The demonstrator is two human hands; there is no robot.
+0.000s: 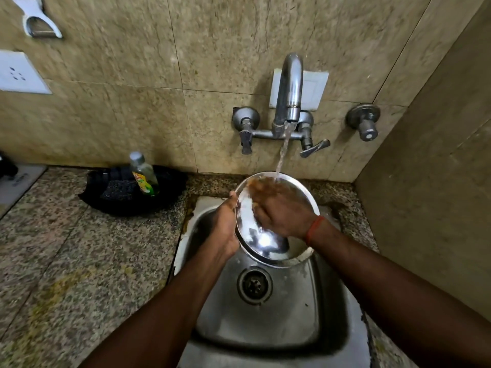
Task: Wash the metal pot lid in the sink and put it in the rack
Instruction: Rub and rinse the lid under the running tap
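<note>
Head view, the only one:

- Lid [263, 243] is over the sink [292, 301], above the drain [254, 286]. It's tilted, face toward the camera, top edge under the water stream [283, 150] from the tap [291, 86].
- Left hand [225, 227] grips the lid's left rim. The thumb [233, 195] is hooked over the edge. The other fingers are behind the metal and hidden, so I can't tell how they lie.
- Right hand [281, 208] lies flat on the lid's face with fingers [261, 193] extended and roughly together. They hold nothing and sit right where the water lands. Motion blur there, looks like rubbing. Red thread [313, 229] on that wrist.
- Handling, my read: thin steel, so light and stiff, won't flex or break. Wet, so slick. Pinch the rim with the thumb over the edge, as the left hand does. No knob or handle visible from this side.
- Step, my read: rinsing, wash not finished. The rack is not in frame, so I can't say which way the carry goes.
- Risk: one-hand rim grip on wet metal could slip on the lift. It would drop and clang into the sink, not break.
- On the counter [79, 261], left of the sink: soap bottle [144, 175] and scrub pad [117, 189], both in a dark tray [170, 187].
</note>
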